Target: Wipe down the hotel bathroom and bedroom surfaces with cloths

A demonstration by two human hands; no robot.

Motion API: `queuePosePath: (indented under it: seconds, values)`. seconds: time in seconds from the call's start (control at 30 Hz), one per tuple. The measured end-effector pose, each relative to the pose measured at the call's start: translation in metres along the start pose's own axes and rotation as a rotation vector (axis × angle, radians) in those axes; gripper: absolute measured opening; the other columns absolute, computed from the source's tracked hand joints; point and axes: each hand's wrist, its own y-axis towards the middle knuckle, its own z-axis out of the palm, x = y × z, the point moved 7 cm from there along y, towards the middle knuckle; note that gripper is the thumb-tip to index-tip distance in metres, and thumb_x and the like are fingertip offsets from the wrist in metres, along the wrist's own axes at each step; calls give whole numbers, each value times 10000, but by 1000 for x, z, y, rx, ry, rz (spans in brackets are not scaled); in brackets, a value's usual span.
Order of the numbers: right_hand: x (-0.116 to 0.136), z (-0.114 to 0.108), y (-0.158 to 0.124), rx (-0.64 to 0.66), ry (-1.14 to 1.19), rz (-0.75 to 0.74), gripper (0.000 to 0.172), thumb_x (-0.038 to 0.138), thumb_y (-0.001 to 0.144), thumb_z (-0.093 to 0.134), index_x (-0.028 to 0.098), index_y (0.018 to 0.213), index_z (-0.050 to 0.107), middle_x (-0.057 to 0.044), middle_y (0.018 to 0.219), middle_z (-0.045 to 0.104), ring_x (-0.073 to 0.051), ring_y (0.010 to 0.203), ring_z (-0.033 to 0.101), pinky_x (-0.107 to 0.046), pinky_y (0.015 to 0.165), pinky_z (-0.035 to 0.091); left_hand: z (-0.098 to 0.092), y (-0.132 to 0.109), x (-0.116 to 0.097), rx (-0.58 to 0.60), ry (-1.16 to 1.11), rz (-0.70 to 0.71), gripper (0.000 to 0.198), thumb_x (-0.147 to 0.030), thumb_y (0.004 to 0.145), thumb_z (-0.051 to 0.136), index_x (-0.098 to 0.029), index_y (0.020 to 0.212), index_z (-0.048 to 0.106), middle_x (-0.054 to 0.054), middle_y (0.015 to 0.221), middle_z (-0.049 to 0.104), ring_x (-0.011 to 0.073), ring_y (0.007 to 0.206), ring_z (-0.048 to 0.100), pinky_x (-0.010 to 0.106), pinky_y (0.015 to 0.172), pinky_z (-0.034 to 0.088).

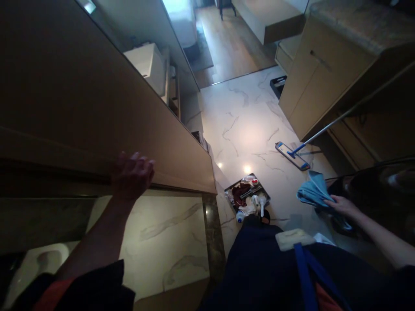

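Observation:
My left hand (132,175) is at the edge of a brown wooden door (155,147), its fingers curled over that edge. Out to the right, a folded light-blue cloth (313,190) is gripped in my right hand (345,206) and hangs clear of the floor. On the marble-patterned floor by my feet is a tray (266,194) filled with bottles, a dark red cloth and other small items. A flat mop (293,156) with a blue-edged head lies on the floor beyond the cloth, its pole slanting up to the right.
Wooden cabinets (319,82) with a stone-like top stand at the right. A black tray (278,86) is on the floor beside them. Behind the door are shelves with a white box-like appliance (145,62). A white toilet (48,259) shows at lower left, past a dark threshold (214,233).

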Motion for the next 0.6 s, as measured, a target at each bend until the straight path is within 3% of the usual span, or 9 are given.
queuePosePath:
  seconds: [0.07, 0.17, 0.3, 0.43, 0.6]
  values:
    - [-11, 6, -8, 18, 42, -7, 356, 371, 792, 559, 105, 954, 730, -148, 981, 695, -289, 919, 634, -312, 756, 423, 7, 0, 4, 7, 59, -46, 268, -263, 914, 501, -98, 1082, 628, 11, 1090, 644, 199, 1278, 434, 551, 1185, 104]
    - [-24, 23, -15, -11, 198, -12, 513, 511, 694, 518, 140, 982, 724, -112, 1021, 696, -306, 980, 627, -320, 802, 446, 11, 2, 7, 2, 146, -41, 292, -278, 917, 467, -62, 1025, 631, 49, 962, 644, 189, 1139, 482, 579, 1141, 171]
    - [-25, 50, -9, 60, 315, -26, 619, 682, 550, 459, 162, 783, 701, -101, 841, 701, -335, 897, 633, -359, 790, 464, 13, 4, 13, -41, 249, -20, 308, -300, 908, 461, -60, 978, 641, 48, 847, 622, 189, 1021, 478, 584, 1105, 208]
    - [-1, 42, 9, 70, 376, -42, 649, 688, 527, 452, 159, 811, 698, -105, 864, 702, -328, 916, 628, -364, 822, 469, 16, 2, 17, -51, 325, -41, 308, -308, 896, 476, -76, 994, 654, 45, 854, 633, 186, 1017, 477, 535, 1124, 200]
    - [60, 19, 46, 144, 389, -96, 683, 687, 555, 466, 131, 887, 680, -103, 851, 692, -295, 878, 628, -340, 773, 485, 18, 1, 20, -53, 388, -79, 312, -317, 883, 494, -93, 1019, 662, 62, 912, 661, 185, 1021, 511, 495, 1138, 222]
